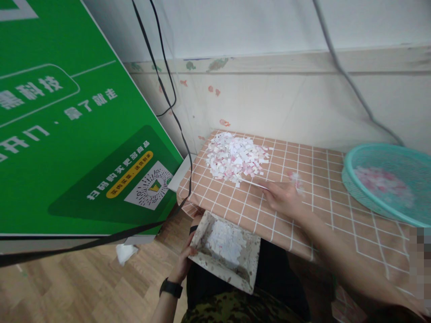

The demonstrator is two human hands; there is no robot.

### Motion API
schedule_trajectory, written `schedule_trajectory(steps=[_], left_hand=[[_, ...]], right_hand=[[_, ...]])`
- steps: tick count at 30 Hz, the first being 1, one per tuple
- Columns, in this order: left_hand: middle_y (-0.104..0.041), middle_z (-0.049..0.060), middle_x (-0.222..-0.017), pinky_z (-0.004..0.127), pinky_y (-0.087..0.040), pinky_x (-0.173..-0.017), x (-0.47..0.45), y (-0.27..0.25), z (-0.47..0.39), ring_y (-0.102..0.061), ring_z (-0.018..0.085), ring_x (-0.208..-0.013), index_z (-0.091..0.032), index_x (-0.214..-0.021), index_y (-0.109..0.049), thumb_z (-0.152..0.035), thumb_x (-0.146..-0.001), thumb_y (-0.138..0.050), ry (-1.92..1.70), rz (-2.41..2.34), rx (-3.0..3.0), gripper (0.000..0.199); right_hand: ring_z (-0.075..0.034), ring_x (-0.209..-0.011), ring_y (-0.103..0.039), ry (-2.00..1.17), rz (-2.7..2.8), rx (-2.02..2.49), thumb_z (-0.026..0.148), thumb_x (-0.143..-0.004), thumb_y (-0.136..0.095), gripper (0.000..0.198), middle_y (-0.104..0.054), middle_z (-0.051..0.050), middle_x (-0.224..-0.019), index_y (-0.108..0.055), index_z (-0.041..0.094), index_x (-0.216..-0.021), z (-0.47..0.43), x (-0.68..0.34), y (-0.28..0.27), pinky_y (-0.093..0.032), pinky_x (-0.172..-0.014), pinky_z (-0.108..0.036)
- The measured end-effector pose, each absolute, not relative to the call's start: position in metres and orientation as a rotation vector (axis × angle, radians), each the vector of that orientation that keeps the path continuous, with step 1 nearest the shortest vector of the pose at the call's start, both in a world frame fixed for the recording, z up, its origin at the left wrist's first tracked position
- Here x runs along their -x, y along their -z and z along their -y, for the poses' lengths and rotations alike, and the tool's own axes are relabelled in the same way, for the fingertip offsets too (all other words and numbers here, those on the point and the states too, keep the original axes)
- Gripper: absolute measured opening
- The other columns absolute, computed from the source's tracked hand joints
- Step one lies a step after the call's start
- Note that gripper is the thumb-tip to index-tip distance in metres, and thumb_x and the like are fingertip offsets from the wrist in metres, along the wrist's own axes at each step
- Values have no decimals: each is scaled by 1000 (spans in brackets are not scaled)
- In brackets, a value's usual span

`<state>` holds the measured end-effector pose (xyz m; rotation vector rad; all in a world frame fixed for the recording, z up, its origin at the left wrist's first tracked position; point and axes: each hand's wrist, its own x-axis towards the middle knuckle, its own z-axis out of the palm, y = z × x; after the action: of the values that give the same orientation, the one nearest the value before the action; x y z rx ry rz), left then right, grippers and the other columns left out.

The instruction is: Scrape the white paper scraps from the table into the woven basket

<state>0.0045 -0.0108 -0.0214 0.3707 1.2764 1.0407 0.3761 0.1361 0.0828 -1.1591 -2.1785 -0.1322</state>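
My left hand [186, 259] is closed around the left edge of a shallow, stained whitish tray [254, 264], held tilted over my lap, just below the table's front edge. Inside the tray lies a layer of small pale paper pieces [225, 242]. Between its fingers my right hand [281, 195] grips a thin pale stick-like tool [255, 184]; whether it has one prong or two I cannot make out. Its tip meets the near edge of a pile of small white and pink paper pieces [235, 154] on the table.
The table [303, 159] has a brown cloth with white grid lines. A turquoise mesh basket [352, 179] at its right holds pink and white bits. A small clump of bits [296, 181] lies behind my right hand. A green sign [67, 134] and a hanging black strap [168, 96] stand left.
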Motion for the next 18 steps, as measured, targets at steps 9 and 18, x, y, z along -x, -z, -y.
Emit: schedule_trajectory(steps=[9, 18], left_hand=[[-77, 7, -115, 38, -51, -79, -6, 22, 13, -64, 36, -110, -19, -121, -70, -19, -51, -62, -1052, -1322, -315, 70], [-78, 7, -112, 38, -50, -72, -5, 23, 11, -67, 36, -102, -20, -123, -69, -20, -50, -61, -1031, -1323, -338, 73]], right_hand=[[-14, -60, -67, 242, 2143, 1178, 16, -93, -53, 23, -75, -2, -74, -72, 19, -106, -139, -379, -86, -45, -60, -26], [-15, -58, -63, 308, 2119, 1298, 17, -91, -52, 24, -72, -2, -69, -71, 17, -106, -143, -384, -79, -44, -64, -28]])
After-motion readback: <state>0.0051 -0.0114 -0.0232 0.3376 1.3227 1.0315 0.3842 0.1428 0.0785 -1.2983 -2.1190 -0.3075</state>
